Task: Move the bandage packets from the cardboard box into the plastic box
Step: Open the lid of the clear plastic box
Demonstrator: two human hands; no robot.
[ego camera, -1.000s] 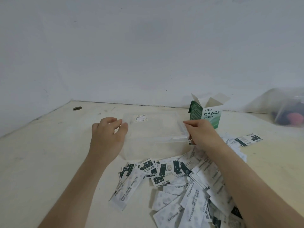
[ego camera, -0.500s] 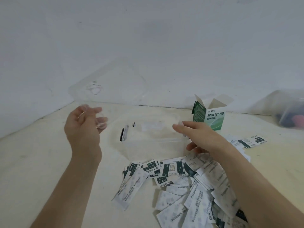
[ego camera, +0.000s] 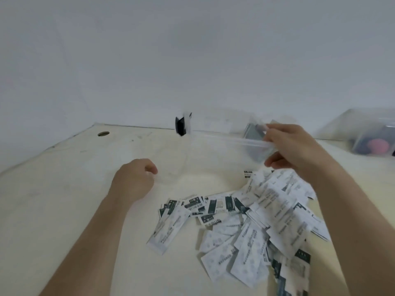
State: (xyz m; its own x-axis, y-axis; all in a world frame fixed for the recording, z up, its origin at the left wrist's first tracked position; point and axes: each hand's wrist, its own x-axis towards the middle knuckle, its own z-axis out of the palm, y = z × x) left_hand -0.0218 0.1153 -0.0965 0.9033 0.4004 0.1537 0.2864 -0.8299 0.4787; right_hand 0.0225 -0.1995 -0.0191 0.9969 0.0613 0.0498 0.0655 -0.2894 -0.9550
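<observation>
A heap of white and dark green bandage packets [ego camera: 258, 221] lies spread on the table in front of me. My right hand [ego camera: 295, 148] grips the rim of the clear plastic box [ego camera: 224, 138], raised off the table and tilted, blurred by motion; a dark label [ego camera: 181, 126] shows at its far left end. The green cardboard box [ego camera: 253, 133] is a blur behind the plastic box. My left hand [ego camera: 133, 180] is low over the table with fingers curled on the faint clear lid [ego camera: 171, 165].
The pale wooden table has a round hole [ego camera: 103, 133] at its back left and meets a white wall. A clear container [ego camera: 367, 133] with pink and dark things inside stands at the back right.
My left hand has lifted the lid off the plastic box and brought it down to the table. My right hand has raised and tilted the box. The view has shifted left.
</observation>
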